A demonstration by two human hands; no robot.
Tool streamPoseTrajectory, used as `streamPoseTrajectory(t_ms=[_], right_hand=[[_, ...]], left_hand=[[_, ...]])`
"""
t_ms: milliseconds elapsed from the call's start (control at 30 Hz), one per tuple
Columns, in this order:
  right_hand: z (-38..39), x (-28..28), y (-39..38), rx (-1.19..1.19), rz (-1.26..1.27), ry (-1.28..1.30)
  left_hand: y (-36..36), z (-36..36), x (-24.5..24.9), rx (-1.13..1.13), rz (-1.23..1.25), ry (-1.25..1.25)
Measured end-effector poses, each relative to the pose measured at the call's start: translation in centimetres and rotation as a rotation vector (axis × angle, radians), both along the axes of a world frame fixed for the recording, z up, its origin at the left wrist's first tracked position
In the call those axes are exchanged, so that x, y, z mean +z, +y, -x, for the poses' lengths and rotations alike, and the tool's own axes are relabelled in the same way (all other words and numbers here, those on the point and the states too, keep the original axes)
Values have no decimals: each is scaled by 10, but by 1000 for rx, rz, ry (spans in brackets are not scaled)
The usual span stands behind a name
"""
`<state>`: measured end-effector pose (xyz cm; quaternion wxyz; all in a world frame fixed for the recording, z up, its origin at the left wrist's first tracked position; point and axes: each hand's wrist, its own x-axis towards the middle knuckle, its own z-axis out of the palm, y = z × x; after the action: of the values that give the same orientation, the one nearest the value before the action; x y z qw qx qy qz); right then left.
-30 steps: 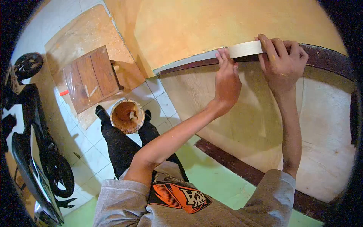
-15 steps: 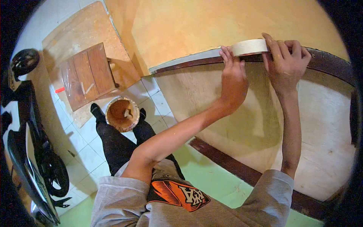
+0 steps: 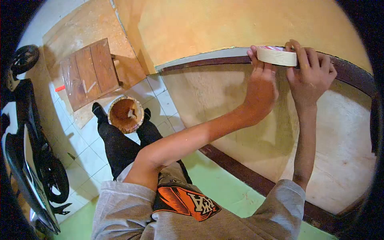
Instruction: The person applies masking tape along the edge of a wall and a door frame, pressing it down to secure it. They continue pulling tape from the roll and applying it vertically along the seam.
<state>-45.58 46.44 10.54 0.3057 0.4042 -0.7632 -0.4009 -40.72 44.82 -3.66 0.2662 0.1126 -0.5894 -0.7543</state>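
Note:
A roll of cream masking tape (image 3: 277, 57) is held between my two hands at the dark brown trim (image 3: 224, 61) below the orange wall. My left hand (image 3: 262, 86) has its fingertips at the roll's left end, with the thumb close beneath. At the right end, my right hand (image 3: 312, 74) grips the roll, its fingers bent over the top edge. A pale strip (image 3: 200, 58) runs along the top of the trim, left of the roll.
A wooden stool (image 3: 91, 72) stands on a board at the upper left. Between the legs is a round bucket (image 3: 126, 115) with brown inside. A black motorbike (image 3: 40, 152) is along the left side. Light wooden panels (image 3: 224, 96) lie below the trim.
Both hands and the tape roll have moved to the right along the trim. The roll is tilted more, showing its printed inside. More pale strip shows to its left.

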Motion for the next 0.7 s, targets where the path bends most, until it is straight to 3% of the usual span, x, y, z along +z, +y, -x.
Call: streamPoseTrajectory(t_ms=[167,267,333,433,700], right_hand=[[-4,13,-6,-36,28,-36],[-5,22,-15,9,25,-71],[-4,31,-14,32,25,-62],[-2,48,-11,81,38,-20],[-3,57,-18,130,111,9]], left_hand=[[4,0,-6,85,85,9],[0,-3,-10,-158,229,42],[-6,-5,-4,-136,35,39],[-13,-7,-3,-18,55,70],[-19,-11,-4,-100,59,80]])
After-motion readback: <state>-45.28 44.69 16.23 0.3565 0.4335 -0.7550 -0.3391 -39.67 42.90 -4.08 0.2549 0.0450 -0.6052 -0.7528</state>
